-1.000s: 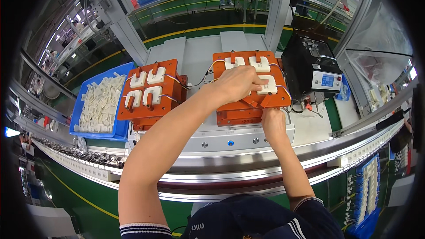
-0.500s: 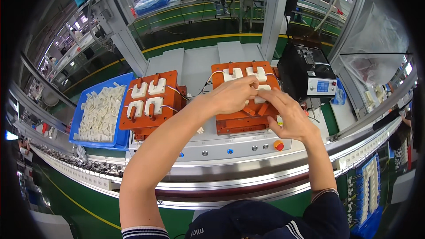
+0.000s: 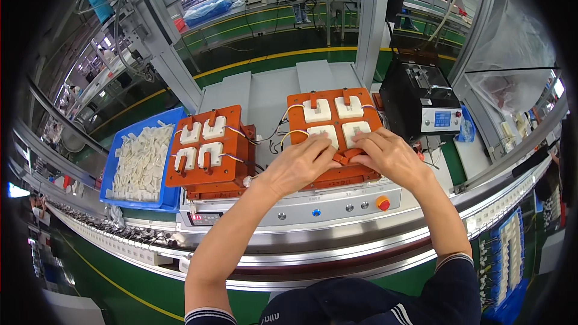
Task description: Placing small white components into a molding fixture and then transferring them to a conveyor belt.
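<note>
My left hand (image 3: 301, 165) and my right hand (image 3: 392, 156) meet at the front edge of the right orange fixture (image 3: 333, 107). Each has its fingers curled onto one of two orange clamp bars (image 3: 342, 157), which lie close together between them. Just beyond the fingertips sit two white plastic housings, the front left one (image 3: 323, 133) and the front right one (image 3: 355, 129). Two more white housings (image 3: 317, 111) in the back row lie under upright orange clamps. Thin wires run out from the fixture's sides. My fingers partly cover the bars and the front housings.
Left stands a second orange fixture (image 3: 227, 115) with clamped white parts, beside a blue bin (image 3: 107, 171) heaped with white pieces. A black machine (image 3: 415, 99) with a small screen is at the right. The red button (image 3: 383, 203) sits on the front panel; metal posts flank the station.
My left hand has come back toward me, off the front right housing, to the orange bars. My right hand has closed in on the bars. The view has shifted slightly.
</note>
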A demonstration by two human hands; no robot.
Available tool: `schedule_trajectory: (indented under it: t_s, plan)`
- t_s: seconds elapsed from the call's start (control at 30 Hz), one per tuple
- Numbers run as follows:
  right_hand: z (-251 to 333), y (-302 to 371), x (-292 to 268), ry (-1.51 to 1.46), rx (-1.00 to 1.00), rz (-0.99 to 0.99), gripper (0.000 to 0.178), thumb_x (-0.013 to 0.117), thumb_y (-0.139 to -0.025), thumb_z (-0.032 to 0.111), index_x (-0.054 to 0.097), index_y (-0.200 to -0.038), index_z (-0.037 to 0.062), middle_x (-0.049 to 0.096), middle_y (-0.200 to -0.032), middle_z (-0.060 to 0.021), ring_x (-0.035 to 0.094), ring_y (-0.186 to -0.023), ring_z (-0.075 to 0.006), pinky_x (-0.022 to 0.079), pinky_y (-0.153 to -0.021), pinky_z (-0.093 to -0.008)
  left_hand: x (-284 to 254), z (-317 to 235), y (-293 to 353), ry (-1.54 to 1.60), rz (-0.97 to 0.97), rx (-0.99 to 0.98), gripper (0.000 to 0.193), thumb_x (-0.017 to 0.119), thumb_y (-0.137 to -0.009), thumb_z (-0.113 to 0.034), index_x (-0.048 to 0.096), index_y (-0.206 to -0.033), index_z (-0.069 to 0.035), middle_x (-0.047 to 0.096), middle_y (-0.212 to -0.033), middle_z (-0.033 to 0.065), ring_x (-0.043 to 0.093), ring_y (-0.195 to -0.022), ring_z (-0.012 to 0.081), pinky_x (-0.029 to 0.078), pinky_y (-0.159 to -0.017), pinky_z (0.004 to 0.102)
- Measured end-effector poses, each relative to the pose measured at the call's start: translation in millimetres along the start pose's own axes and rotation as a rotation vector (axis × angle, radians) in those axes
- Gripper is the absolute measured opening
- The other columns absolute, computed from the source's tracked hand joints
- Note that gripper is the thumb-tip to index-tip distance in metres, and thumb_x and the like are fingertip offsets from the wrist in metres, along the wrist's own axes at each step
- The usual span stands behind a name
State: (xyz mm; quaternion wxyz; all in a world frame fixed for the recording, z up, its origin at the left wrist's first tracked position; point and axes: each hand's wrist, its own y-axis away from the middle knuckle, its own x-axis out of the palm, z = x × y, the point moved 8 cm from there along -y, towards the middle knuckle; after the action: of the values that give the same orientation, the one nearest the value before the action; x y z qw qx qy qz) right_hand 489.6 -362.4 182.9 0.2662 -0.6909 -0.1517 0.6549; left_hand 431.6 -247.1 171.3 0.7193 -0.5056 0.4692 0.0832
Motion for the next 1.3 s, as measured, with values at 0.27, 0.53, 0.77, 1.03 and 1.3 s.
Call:
schedule_trajectory:
  t_s: [0.27,0.53,0.77,1.03,1.3]
  plan:
    - [0,1,3,0.115,0.258,-0.238,0.02,0.074,-0.074,0.004,0.057,-0.084,0.0,0.062,-0.084,-0.0085,0.062,-0.066,-0.0243,0.052,-0.057,-0.0322,8,5,-6,0.06,-0.081,-0.298,0.019,0.072,-0.078,-0.01,0.058,-0.083,0.003,0.056,-0.095,0.0124,0.063,-0.068,0.0257,0.055,-0.056,0.0324]
    - [-1,5,5,0.138,0.492,-0.433,0.015,0.069,-0.073,0.001,0.057,-0.08,-0.0006,0.061,-0.086,-0.0102,0.059,-0.065,-0.0265,0.048,-0.057,-0.035,7,19,-6,-0.021,-0.213,-0.732,0.016,0.064,-0.076,-0.006,0.055,-0.076,0.008,0.044,-0.096,0.0142,0.056,-0.061,0.0285,0.049,-0.052,0.0393]
    - [-6,6,8,0.111,0.583,-0.443,0.016,0.068,-0.074,0.002,0.053,-0.078,-0.0006,0.058,-0.094,-0.0135,0.055,-0.08,-0.0323,0.044,-0.071,-0.0396,8,20,1,0.026,-0.206,-0.789,0.019,0.065,-0.078,-0.008,0.054,-0.081,0.007,0.045,-0.101,0.0153,0.06,-0.078,0.0295,0.051,-0.062,0.0382]
    - [-44,74,16,-0.355,0.793,-0.606,0.038,0.057,-0.092,0.023,0.047,-0.117,-0.0036,0.047,-0.127,-0.0206,0.048,-0.117,-0.0326,0.037,-0.098,-0.0373,27,75,102,0.577,-0.573,-1.149,0.058,0.027,-0.102,-0.044,0.034,-0.141,-0.002,0.035,-0.145,0.0158,0.033,-0.134,0.0286,0.024,-0.111,0.0405]
    - [-122,98,106,-1.232,1.206,-0.643,0.06,0.045,-0.096,0.049,0.053,-0.126,-0.0021,0.056,-0.124,-0.0113,0.053,-0.111,-0.0195,0.036,-0.098,-0.0308,108,116,118,0.722,-0.473,-1.351,0.066,0.023,-0.1,-0.05,0.058,-0.104,0.006,0.061,-0.096,0.0235,0.059,-0.093,0.0337,0.043,-0.083,0.0407]
